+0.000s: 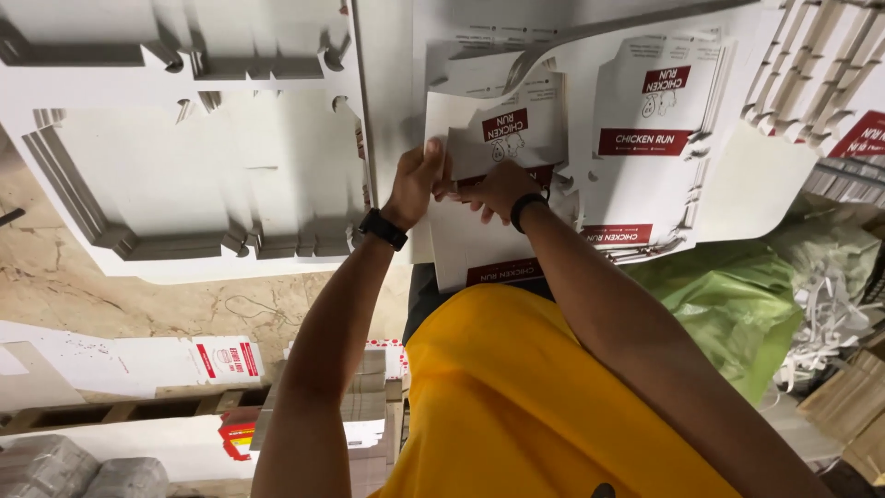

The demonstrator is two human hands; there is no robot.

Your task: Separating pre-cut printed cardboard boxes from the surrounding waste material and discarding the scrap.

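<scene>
Flat white die-cut cardboard carton blank with red panels [498, 138] sits centre frame, between both hands. Left hand [417, 180] pinches its left edge, fingers closed. Right hand [502, 189] presses on it, fingers curled. Stacked white blanks [184, 175] lie left.

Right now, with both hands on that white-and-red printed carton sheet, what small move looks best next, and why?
Probably peel the carton blank free along its cut edge. The left hand pinches its left edge and the right hand presses flat on it, while it still lies against the stack of printed sheets.
</scene>
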